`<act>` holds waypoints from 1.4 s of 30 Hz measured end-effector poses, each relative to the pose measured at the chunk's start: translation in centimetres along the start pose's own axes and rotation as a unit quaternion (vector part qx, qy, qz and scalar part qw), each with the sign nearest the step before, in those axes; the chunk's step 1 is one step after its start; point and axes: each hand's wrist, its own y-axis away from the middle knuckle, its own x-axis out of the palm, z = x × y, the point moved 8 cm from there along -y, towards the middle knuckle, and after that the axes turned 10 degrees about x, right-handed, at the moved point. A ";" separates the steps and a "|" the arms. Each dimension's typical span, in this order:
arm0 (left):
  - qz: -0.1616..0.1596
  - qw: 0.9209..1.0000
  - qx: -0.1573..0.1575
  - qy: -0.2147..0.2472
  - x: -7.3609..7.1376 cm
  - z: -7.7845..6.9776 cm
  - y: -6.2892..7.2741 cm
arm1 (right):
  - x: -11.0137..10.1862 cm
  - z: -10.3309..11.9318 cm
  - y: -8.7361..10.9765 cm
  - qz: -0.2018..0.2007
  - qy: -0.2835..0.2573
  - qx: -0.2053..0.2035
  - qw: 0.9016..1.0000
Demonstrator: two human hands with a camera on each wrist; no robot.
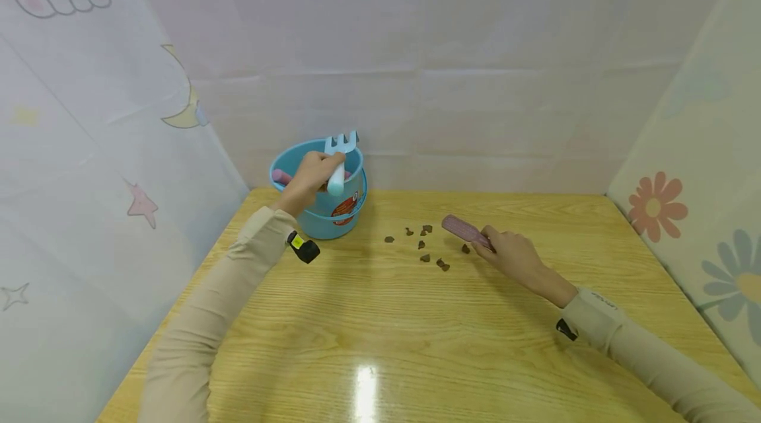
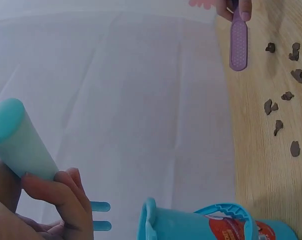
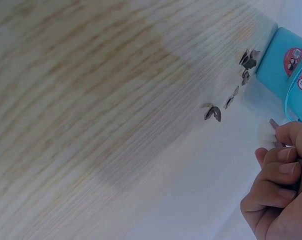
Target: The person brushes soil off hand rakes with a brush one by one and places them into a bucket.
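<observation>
In the head view my left hand [image 1: 309, 178] grips the handle of a light blue toy hand rake [image 1: 341, 147], tines pointing up and away, above the mouth of a blue bucket [image 1: 327, 228]. The left wrist view shows the rake's thick handle [image 2: 31, 150] with my fingers curled round it. On the right, my right hand [image 1: 516, 255] holds a purple paddle-shaped tool [image 1: 462, 230] with a dotted face just above the table. Several brown flakes [image 1: 425, 258] lie scattered between the bucket and that tool.
Inside the bucket a pink-purple handle [image 1: 281, 176] leans at the left rim; its other contents are mostly hidden. The wooden table [image 1: 357, 304] meets a pale cloth wall [image 1: 487, 125] at the back. Patterned cloth stands on both sides.
</observation>
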 end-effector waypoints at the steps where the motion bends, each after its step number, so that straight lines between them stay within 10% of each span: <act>1: -0.004 1.000 -0.006 -0.002 -0.4 0.0 -0.1 | 0.0 0.0 0.0 0.001 0.000 0.002 1.000; 14: -0.027 0.998 -0.061 -0.013 -3.9 2.0 -1.9 | -0.4 -0.3 0.4 0.005 -0.001 0.010 1.000; 42: -0.049 0.993 -0.105 -0.021 -5.8 6.1 -4.1 | 0.1 -1.4 0.9 0.019 -0.001 0.027 0.999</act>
